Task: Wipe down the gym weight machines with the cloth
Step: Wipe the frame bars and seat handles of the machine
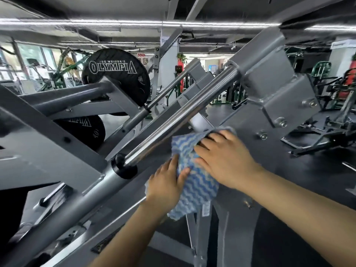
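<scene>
cloth (194, 182) between both hands, on machine (269, 78)

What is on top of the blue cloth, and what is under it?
Both hands, left and right, lie on the blue cloth. Under it is the grey machine frame, beside the shiny rail. The covered surface cannot be seen.

I log: black weight plate (117, 74) lettered "OLYMPIA" in white, upper left; second black plate (90, 130) below it, partly hidden. Green-framed equipment (57, 74) by the windows (28, 54) at far left. More green frames (319, 71) and a red pad (349, 76) at far right. Dark floor (317, 170). Silver ducting (115, 24) along the ceiling.
</scene>
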{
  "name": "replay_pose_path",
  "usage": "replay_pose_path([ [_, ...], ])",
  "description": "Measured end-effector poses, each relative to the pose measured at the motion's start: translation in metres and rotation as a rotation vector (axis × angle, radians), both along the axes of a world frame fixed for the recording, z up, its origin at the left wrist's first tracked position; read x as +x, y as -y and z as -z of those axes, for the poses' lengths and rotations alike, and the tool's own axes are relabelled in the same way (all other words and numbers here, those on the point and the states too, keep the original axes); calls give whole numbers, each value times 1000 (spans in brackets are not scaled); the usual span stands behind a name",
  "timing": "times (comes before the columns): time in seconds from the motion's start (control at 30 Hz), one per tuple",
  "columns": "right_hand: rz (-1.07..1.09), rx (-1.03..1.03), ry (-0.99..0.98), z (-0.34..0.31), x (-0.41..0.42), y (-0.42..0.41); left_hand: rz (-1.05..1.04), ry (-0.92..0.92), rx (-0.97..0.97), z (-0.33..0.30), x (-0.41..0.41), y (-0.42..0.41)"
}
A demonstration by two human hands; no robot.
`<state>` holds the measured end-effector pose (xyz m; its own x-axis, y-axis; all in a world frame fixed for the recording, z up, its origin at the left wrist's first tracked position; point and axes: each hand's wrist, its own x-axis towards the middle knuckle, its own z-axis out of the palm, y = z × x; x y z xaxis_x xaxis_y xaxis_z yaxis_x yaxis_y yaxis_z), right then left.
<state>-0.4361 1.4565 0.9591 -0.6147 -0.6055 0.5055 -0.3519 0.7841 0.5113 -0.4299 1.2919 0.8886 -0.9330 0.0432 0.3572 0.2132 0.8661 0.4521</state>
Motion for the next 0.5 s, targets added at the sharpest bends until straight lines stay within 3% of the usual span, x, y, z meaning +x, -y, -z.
replay_pose_path([
  [0.13, 125, -93, -85, -7, -3, -9, 36, -141, -13, -6, -9, -18],
  [0.33, 35, -81, -131, 12, -10, 5, 126, -179, -10, -5, -4, -20],
  [0.5, 18, -204, -329, 4, -5, -36, 141, -351, -206, -30, -17, -65],
])
